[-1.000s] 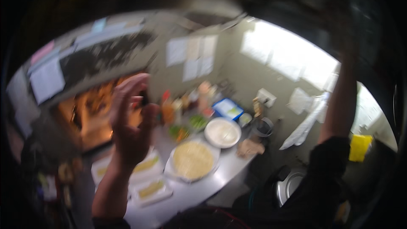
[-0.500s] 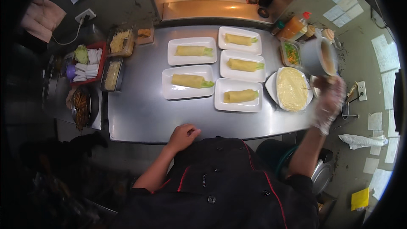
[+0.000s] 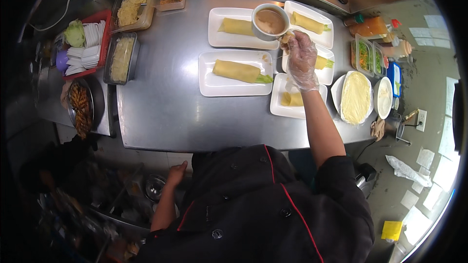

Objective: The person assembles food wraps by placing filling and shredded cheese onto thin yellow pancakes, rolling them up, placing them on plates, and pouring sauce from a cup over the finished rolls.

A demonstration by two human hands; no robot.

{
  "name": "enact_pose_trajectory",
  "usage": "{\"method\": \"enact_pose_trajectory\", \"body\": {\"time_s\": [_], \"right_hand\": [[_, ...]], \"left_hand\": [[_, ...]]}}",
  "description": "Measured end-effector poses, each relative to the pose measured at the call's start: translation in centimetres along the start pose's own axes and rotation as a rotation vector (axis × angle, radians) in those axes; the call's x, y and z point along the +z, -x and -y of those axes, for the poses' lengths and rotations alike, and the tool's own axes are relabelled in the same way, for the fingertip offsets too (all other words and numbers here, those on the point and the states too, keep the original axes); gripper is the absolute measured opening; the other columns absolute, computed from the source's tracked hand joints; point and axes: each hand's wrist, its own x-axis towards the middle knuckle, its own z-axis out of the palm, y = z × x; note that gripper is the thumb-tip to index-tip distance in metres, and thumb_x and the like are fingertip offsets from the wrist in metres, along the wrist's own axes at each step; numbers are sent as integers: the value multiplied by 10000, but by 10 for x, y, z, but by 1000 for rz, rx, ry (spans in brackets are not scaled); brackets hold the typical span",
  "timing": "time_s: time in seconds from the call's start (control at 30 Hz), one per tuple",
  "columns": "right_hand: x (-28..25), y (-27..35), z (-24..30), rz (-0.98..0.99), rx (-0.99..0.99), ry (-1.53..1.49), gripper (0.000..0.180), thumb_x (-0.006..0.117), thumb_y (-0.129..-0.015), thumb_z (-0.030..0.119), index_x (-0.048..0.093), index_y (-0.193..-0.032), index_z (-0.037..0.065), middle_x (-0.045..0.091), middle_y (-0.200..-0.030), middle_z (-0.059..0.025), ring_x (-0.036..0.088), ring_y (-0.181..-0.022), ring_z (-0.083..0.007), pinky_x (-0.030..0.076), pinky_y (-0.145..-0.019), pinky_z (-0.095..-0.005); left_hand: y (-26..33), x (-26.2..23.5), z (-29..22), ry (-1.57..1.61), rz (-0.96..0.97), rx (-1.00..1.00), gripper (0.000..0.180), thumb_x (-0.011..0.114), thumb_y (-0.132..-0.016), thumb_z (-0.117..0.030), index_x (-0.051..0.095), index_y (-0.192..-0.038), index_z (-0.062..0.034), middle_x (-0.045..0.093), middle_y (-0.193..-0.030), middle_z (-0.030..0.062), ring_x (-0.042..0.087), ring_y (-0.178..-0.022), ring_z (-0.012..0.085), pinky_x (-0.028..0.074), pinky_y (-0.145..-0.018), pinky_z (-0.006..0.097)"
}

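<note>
My right hand (image 3: 301, 58), in a clear plastic glove, is closed on the handle side of a white cup (image 3: 261, 34) of brown sauce. It hovers over the plates, hiding parts of them. Several white rectangular plates (image 3: 207, 87) each bear a yellow rolled wrap (image 3: 236, 70) with green leaf at one end. Small brown spots show on the near left plate, beside its wrap. Bare and empty, my left hand (image 3: 177, 172) is off the table's front edge by my body, fingers curled in and thumb up.
Film-covered yellow sheets (image 3: 356, 97) lie on a plate at right, beside a white bowl (image 3: 383, 97), vegetable tubs (image 3: 363, 53) and sauce bottles (image 3: 373, 29). Shredded food fills tubs (image 3: 132, 9) at back left. A red basket (image 3: 105, 36) and a dark pan (image 3: 79, 100) stand farther left.
My right hand has carried the cup from the table's right side leftward over the plates. My left hand has drawn back and left from the table edge. The view has shifted.
</note>
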Motion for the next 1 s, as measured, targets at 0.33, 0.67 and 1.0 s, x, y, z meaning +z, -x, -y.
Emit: {"method": "enact_pose_trajectory", "body": {"time_s": [0.33, 0.67, 1.0], "right_hand": [[13, -22, -17, 0, -261, 352, 125, 636, -917, 47, 668, -1037, 53, 671, -856, -151, 634, -799, -341, 504, -744, -426], [6, -20, -7, 10, -432, 579, 143, 683, -881, 43, 682, -1022, 64, 642, -914, -158, 608, -868, -349, 495, -753, -442], [21, -30, -13, 25, -340, 407, 149, 690, -872, 24, 665, -1018, 46, 628, -961, -154, 601, -921, -332, 497, -802, -416]], "left_hand": [[12, 27, 74, -333, -138, 418, 659, 429, -981, -614, 687, -836, -25, 621, -704, 176, 643, -749, 359, 455, -725, 452], [-3, 14, 0, 386, 41, -143, 640, 482, -934, -679, 592, -701, -93, 556, -601, 35, 545, -600, 157, 412, -611, 331], [0, 22, 7, 385, 27, -175, 637, 486, -947, -649, 631, -696, -81, 581, -608, 39, 548, -618, 161, 408, -638, 319]]}}
